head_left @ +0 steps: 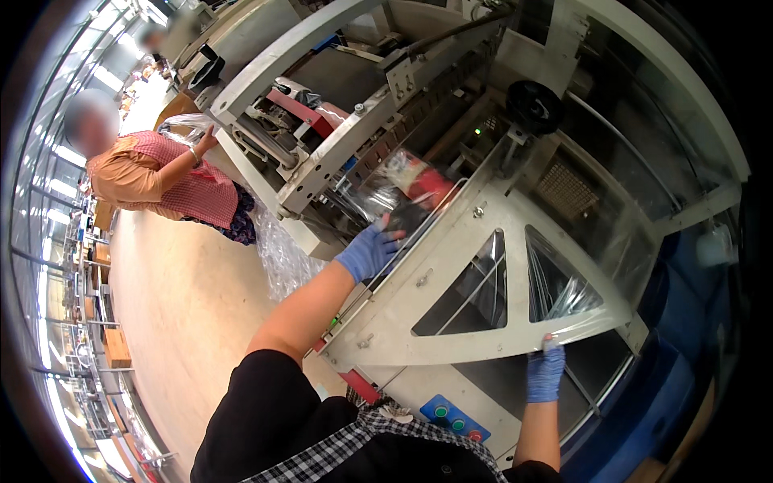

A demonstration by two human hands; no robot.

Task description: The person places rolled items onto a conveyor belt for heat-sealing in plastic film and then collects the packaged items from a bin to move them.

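My left hand [369, 253], in a blue glove, reaches to the machine's inner opening. Its fingers are stretched out against the near, dark end of a red, white and black package [420, 183]. The package looks smeared by motion, with shiny clear film around it. My right hand [546, 372], also gloved in blue, is at the near edge of a pale metal panel [378, 342] with triangular cut-outs. Its fingers are closed on clear plastic film [592, 324] that lies over this edge; the fingers below the edge are hidden.
The machine's metal frame [322, 157] rises ahead, with a black round knob [535, 107] at its right. A blue button panel [455, 419] sits close to my body. To the left, another person [173, 173] stands by the machine, near hanging clear film [282, 258].
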